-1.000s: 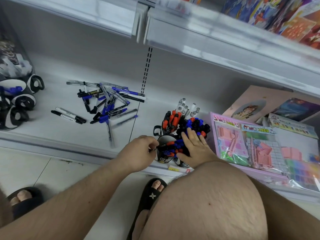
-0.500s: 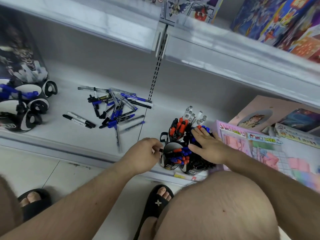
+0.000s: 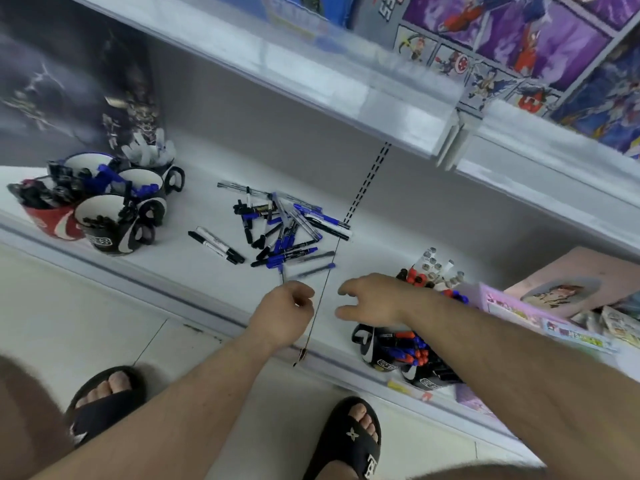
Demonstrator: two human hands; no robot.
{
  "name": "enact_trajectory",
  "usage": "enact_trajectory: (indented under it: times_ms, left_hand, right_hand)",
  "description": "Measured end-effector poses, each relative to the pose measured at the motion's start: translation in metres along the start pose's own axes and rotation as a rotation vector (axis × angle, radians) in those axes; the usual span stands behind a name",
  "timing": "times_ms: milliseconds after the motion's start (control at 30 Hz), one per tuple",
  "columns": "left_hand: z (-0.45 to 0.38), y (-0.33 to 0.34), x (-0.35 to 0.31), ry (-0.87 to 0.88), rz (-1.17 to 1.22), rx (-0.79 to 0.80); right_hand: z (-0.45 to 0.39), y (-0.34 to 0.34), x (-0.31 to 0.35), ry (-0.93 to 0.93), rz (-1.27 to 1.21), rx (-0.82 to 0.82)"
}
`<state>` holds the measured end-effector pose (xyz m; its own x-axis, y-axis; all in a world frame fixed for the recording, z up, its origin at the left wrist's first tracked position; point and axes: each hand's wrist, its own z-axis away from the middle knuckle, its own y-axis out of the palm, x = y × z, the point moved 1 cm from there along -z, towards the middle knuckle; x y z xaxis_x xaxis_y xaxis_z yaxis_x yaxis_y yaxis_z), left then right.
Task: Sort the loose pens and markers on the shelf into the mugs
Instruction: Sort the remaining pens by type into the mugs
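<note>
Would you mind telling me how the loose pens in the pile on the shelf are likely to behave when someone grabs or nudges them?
The loose pens look thin, stiff and light. Round barrels on the smooth white shelf would probably roll if nudged. They lie crisscrossed, so lifting one may drag its neighbours.

Bright even light, motion blur throughout, perhaps wide-angle bending at edges

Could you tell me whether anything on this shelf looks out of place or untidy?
Yes: a heap of pens and markers lies criss-crossed on the shelf between the two clusters of mugs, with two markers lying apart beside it.
</note>
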<state>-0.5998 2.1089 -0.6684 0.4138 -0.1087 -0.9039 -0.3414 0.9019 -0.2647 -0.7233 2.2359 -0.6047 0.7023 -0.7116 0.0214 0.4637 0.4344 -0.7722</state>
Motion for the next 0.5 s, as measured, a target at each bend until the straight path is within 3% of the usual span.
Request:
enact_trajectory:
  times_ms: [233, 400, 500]
  left_hand:
    - [-0.033, -0.041, 0.026, -0.208, 0.237, -0.178]
    - [-0.074, -0.069, 0.035, -0.185, 0.104, -0.194]
    - [-0.098, -0.080, 0.042, -0.117, -0.147, -0.121]
  right_hand:
    - [-0.102, 0.061, 0.049, 0.121, -0.220, -0.056]
    - [-0.156, 0.078, 0.078, 0.219, -0.464, -0.187]
    - [-0.181, 0.085, 0.080, 0.214, -0.524, -0.198]
